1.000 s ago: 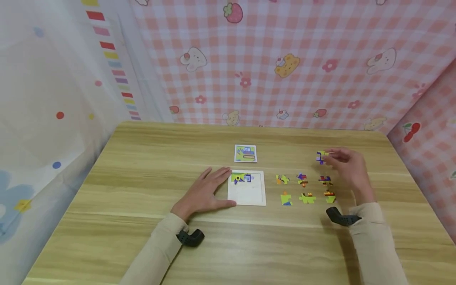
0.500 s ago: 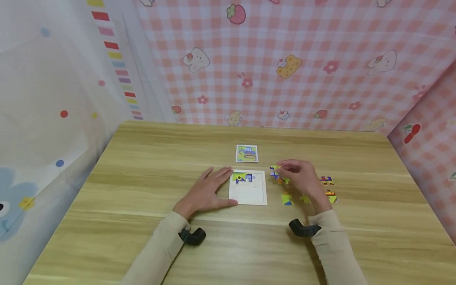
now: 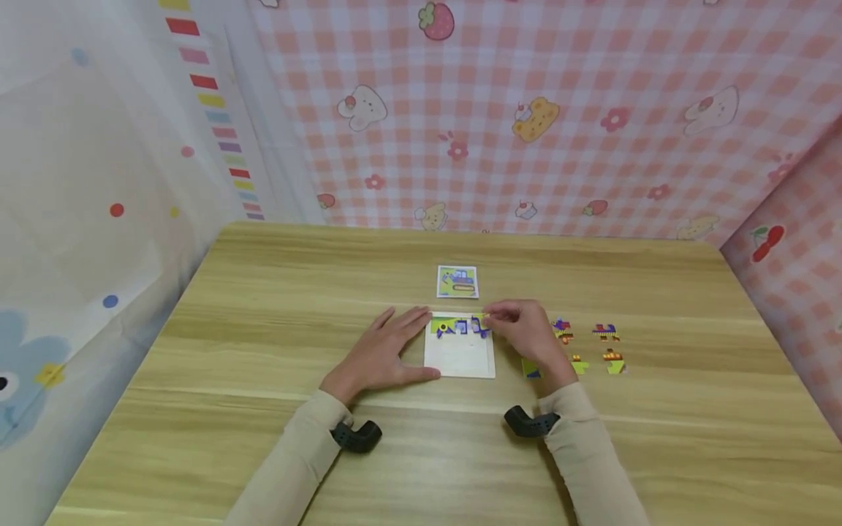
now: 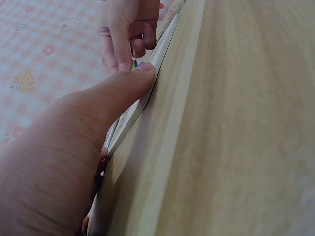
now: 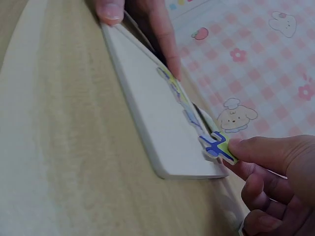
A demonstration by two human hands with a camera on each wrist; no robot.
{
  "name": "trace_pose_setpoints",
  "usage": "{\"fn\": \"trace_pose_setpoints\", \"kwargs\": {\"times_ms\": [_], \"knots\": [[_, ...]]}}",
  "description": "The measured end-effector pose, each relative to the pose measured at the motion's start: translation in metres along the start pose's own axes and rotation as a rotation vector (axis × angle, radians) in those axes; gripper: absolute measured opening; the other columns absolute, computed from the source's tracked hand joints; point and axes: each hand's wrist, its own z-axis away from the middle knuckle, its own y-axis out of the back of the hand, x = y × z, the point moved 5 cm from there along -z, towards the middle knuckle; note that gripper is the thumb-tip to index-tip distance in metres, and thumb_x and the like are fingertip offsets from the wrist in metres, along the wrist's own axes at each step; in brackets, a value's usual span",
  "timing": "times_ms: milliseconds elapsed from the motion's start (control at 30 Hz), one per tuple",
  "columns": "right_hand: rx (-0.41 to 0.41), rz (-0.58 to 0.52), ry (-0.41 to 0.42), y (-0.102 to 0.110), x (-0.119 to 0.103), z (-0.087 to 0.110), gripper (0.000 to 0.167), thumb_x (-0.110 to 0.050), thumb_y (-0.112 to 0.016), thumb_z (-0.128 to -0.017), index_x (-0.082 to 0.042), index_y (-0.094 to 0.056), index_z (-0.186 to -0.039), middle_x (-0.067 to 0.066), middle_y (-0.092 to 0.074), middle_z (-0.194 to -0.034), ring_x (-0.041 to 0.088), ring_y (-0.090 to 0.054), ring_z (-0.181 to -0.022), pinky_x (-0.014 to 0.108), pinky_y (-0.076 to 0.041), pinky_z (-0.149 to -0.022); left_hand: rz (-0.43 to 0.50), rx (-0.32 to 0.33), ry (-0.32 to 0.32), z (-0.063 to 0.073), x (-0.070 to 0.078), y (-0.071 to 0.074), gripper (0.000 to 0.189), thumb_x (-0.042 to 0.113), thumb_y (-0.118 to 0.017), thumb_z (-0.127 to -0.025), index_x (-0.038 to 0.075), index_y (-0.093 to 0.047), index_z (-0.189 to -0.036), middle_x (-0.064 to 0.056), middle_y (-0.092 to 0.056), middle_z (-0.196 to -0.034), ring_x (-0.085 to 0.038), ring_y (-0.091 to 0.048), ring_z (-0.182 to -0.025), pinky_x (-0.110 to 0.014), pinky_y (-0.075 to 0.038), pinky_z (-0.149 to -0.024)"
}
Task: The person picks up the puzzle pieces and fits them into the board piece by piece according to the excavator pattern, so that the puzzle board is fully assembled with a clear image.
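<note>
The tray [image 3: 460,358] lies on the surface [image 3: 434,453]; the picture card [image 3: 457,281] lies behind it, apart. Placed pieces [image 3: 444,326] occupy the tray's rear left section. The left grip [image 3: 378,358] spans the tray's left edge, front corner to rear corner. The right grip [image 3: 526,336] holds one puzzle piece [image 5: 216,146] at the rear right corner. Loose pieces [image 3: 606,332] lie right of the tray in two rows, partly covered by the right grip.

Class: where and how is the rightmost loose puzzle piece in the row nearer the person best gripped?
Probably pinch that puzzle piece by its side edges, coming from above and the right: it lies flat on the table, with a second piece behind it and a third piece to its left.
</note>
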Motion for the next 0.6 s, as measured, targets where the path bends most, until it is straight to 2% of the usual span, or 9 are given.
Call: {"fn": "trace_pose_setpoints", "kwargs": {"times_ms": [267, 600], "knots": [[0.003, 0.148, 0.018, -0.004, -0.003, 0.001, 0.016, -0.010, -0.075, -0.095, 0.001, -0.078, -0.107, 0.012, -0.075, -0.096, 0.021, -0.064, -0.083, 0.025, -0.053, -0.069, -0.010, 0.004, 0.002, -0.001, 0.001, 0.001, 0.106, 0.077, -0.061, -0.087, 0.012, -0.029, -0.164, -0.002, -0.025, -0.170, -0.015, -0.020, -0.157, -0.042, -0.002, -0.130], [-0.001, 0.214, -0.007, -0.012, -0.007, 0.001, 0.016, -0.009, -0.074, -0.096, 0.001, -0.077, -0.109, 0.014, -0.072, -0.103, 0.024, -0.063, -0.089, 0.033, -0.055, -0.076, -0.001, 0.007, 0.005, -0.001, 0.002, 0.002, 0.106, 0.076, -0.063, -0.086, 0.012, -0.029, -0.164, -0.001, -0.026, -0.170, -0.014, -0.021, -0.157, -0.042, -0.002, -0.130]]}}
